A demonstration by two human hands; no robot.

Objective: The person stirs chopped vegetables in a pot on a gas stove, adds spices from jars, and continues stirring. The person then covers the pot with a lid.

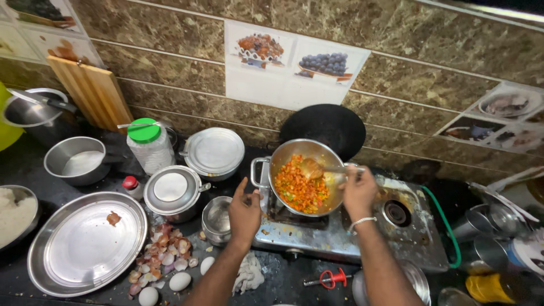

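Observation:
A steel pan (283, 154) full of chopped orange and green vegetables (299, 188) sits on the left burner of a two-burner steel stove (340, 238). My right hand (358, 192) grips the handle of a wooden spoon (313, 168) whose bowl rests in the vegetables. My left hand (243, 214) hovers just left of the pan over a small steel cup (216, 218), fingers loosely apart, holding nothing.
Left of the stove stand lidded steel pots (172, 191), a green-lidded jar (148, 145), a large steel plate (85, 243), onion peels (164, 255) and eggs (180, 281). A black wok (328, 126) leans behind the pan. A red-handled lighter (328, 279) lies in front; steel vessels crowd the right.

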